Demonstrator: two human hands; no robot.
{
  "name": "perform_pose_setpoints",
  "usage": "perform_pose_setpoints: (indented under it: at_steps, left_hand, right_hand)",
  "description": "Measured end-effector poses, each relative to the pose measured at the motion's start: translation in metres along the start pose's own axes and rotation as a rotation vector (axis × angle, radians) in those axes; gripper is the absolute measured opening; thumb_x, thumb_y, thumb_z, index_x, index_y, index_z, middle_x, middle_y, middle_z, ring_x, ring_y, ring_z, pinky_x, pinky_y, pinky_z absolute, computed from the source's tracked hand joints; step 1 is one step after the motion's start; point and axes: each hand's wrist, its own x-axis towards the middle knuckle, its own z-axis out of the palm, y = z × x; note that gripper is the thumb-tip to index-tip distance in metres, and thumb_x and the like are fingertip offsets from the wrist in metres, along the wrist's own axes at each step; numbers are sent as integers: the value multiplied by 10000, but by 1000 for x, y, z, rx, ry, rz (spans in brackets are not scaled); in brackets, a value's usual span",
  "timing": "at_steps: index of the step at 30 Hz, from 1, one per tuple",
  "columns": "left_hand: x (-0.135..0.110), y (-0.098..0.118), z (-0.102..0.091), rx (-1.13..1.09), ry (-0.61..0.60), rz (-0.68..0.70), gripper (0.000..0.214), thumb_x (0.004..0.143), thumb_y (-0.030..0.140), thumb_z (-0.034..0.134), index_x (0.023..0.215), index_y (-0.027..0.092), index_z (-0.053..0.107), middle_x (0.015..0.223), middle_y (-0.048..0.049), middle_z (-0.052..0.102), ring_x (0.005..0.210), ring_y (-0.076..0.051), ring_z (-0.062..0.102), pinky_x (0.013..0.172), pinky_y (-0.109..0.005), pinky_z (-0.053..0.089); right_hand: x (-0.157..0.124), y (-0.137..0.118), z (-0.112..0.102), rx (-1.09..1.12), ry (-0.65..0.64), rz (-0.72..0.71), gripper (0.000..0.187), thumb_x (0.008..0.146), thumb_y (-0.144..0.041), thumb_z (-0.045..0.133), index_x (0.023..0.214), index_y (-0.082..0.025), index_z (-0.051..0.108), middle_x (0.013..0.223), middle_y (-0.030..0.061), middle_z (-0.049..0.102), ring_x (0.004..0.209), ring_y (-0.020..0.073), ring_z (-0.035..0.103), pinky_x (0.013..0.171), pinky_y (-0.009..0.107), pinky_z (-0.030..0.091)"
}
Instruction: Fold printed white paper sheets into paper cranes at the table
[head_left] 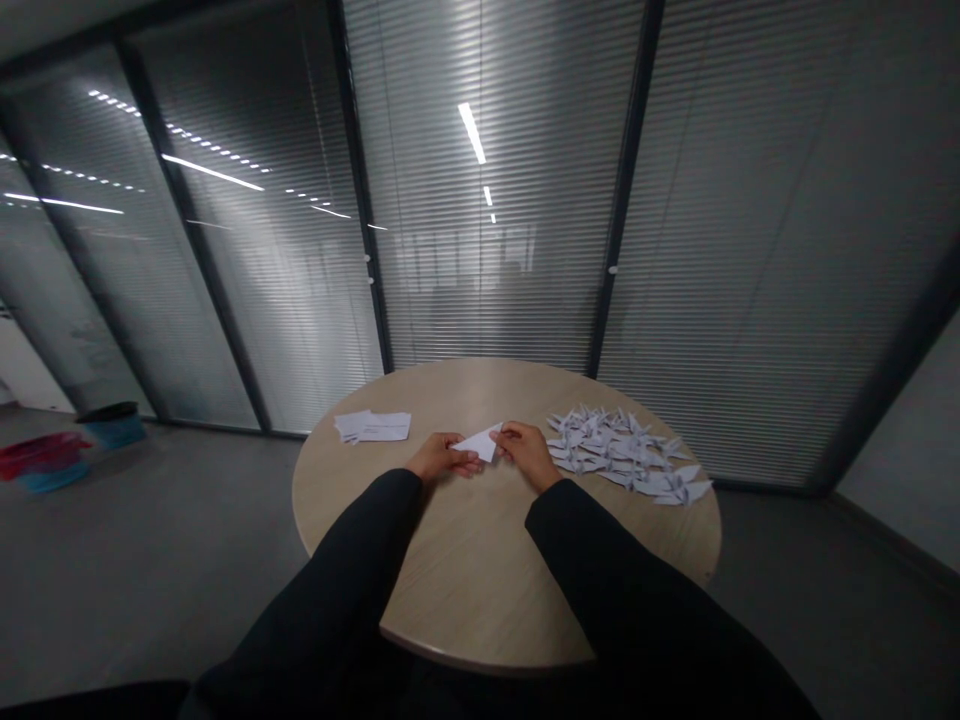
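Between my two hands is a folded piece of white paper (480,444), triangular in outline, held just over the middle of the round table. My left hand (444,458) grips its left corner, thumb on top and fingers beneath. At the right end, my right hand (525,450) pinches the paper near its upper corner. Many folded paper cranes (626,450) lie spread in a cluster to the right of my right hand. Off to the left, a few flat white paper sheets (384,427) overlap one another on the tabletop.
The round wooden table (480,590) stands close to a glass partition (495,250) with blinds. On the floor at far left are a bin with a red liner (45,455) and another with a dark liner (112,425).
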Motion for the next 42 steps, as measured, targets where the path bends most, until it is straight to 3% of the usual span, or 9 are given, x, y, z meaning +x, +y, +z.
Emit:
perform_pose_setpoints:
  at_steps: [9, 20, 30, 36, 42]
  left_hand:
    - [4, -2, -1, -6, 61, 86, 283, 595, 204, 793, 771, 60, 625, 681, -108, 690, 591, -148, 653, 620, -249, 525]
    - [4, -2, -7, 6, 119, 51, 311, 583, 281, 796, 721, 56, 632, 679, -129, 676, 570, -165, 641, 527, -249, 499]
    - [0, 3, -7, -59, 140, 34, 242, 690, 254, 727, 765, 43, 633, 798, -178, 680, 618, -174, 657, 533, -257, 513]
    - [-1, 6, -8, -67, 217, 6, 186, 698, 207, 721, 736, 47, 633, 732, -149, 682, 586, -139, 646, 495, -194, 489]
    - [0, 6, -10, -103, 185, 2, 182, 741, 212, 681, 766, 35, 646, 743, -159, 692, 610, -146, 657, 510, -191, 501]
  right_hand:
    - [-4, 7, 8, 88, -173, 52, 315, 568, -379, 692, 714, -104, 642, 572, 12, 592, 487, 92, 470, 472, 220, 356]
    - [-3, 9, 9, 84, -126, 79, 272, 570, -364, 706, 636, -116, 615, 536, 5, 583, 489, 101, 507, 498, 234, 391]
    - [-3, 5, 8, 164, -113, 73, 352, 548, -451, 729, 633, -131, 608, 577, 27, 623, 515, 113, 547, 529, 245, 437]
    - [-3, 6, 8, 110, -91, 53, 315, 599, -438, 684, 639, -135, 606, 575, 6, 589, 502, 96, 502, 507, 227, 402]
    - [-4, 3, 7, 91, -93, 1, 318, 616, -453, 666, 621, -139, 613, 580, -4, 559, 534, 99, 480, 520, 222, 401]
